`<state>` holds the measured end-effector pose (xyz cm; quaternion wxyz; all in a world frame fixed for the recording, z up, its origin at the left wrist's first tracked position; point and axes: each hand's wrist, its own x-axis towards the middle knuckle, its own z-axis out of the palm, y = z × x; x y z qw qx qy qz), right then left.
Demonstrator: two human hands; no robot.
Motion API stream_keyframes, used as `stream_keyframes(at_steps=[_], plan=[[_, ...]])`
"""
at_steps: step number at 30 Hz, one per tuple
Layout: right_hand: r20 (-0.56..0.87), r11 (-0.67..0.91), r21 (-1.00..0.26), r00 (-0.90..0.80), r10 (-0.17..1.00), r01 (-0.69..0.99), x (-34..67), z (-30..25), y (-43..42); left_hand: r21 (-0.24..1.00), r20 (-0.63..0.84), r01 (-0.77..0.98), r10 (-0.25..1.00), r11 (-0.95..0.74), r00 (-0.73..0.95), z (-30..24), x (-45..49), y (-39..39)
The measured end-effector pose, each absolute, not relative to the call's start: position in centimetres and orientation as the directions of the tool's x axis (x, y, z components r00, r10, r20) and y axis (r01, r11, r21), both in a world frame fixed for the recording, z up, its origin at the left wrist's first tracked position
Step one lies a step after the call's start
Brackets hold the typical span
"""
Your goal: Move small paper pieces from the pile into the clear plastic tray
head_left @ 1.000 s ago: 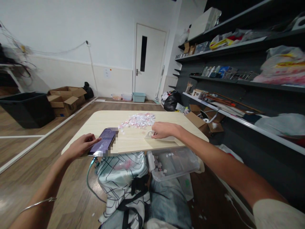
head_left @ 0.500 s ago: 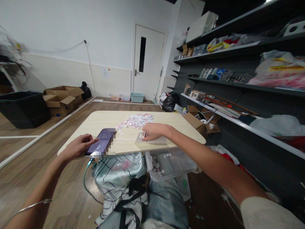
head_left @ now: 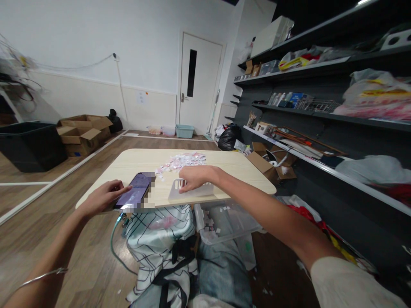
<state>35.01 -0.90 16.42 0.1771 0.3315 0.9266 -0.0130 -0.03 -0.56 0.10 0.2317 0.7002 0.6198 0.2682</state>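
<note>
White tray (head_left: 180,190) under right hand (head_left: 194,178), table (head_left: 135,160) edge.

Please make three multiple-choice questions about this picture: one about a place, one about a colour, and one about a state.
1. Where does the phone lie?
A. on the floor
B. on the table's near left edge
C. on a shelf

2. What colour is the door?
A. white
B. red
C. black

3. What is the right hand doing?
A. hanging free in the air
B. holding a cup
C. resting on the flat white slotted tray

Answers:
1 B: the phone lies on the table beside the left hand.
2 A: the door panel is white with a dark narrow window.
3 C: its fingers lie on the tray's slotted end.
</note>
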Motion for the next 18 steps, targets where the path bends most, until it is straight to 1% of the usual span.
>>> stream_keyframes(at_steps=[8, 18], plan=[[-0.355, 0.745, 0.081, -0.679, 0.643, 0.662, 35.5, 16.5, 0.7, 0.691, 0.068, 0.714, 0.993, -0.115, 0.095, -0.8, -0.6, -0.1], [-0.379, 0.809, 0.087, -0.732, 0.567, 0.582, 33.0, 16.1, 0.3, 0.668, 0.077, 0.735, 0.993, -0.117, 0.089, 0.0, 0.0, -0.6]])
